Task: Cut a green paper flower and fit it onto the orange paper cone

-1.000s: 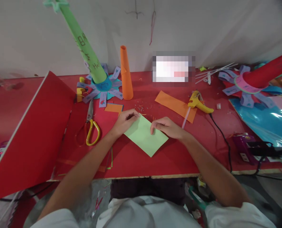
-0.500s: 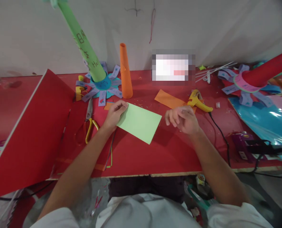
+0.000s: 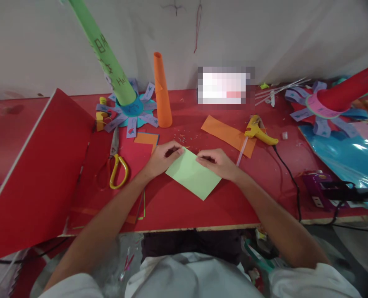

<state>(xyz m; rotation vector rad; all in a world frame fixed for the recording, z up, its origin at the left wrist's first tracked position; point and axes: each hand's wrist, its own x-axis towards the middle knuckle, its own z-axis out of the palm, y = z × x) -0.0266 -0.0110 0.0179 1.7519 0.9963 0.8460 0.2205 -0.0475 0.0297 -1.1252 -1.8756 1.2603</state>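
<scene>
A sheet of light green paper (image 3: 194, 176) is held up over the red table between both hands. My left hand (image 3: 164, 159) pinches its upper left corner between thumb and fingers. Along the upper right edge, my right hand (image 3: 218, 163) grips the paper the same way. Left of my left hand lie scissors (image 3: 118, 169) with yellow handles, beside sheets of red and orange paper (image 3: 146, 139). Beyond my right hand, a strip of orange paper (image 3: 223, 131) lies under the tip of a yellow glue gun (image 3: 260, 131), whose clear glue stick points towards me.
An orange paper cone (image 3: 163, 99) stands at the back. Left of it, a green paper tube (image 3: 115, 70) leans in a blue base. A red board (image 3: 44, 178) stands at left; a red tube (image 3: 351, 91) and purple box (image 3: 319, 190) are at right. The table (image 3: 178, 217) ends before me.
My right hand has come left and taken hold of the green paper. My left hand has shifted right and slightly down, and the paper has moved right and lower with it.
</scene>
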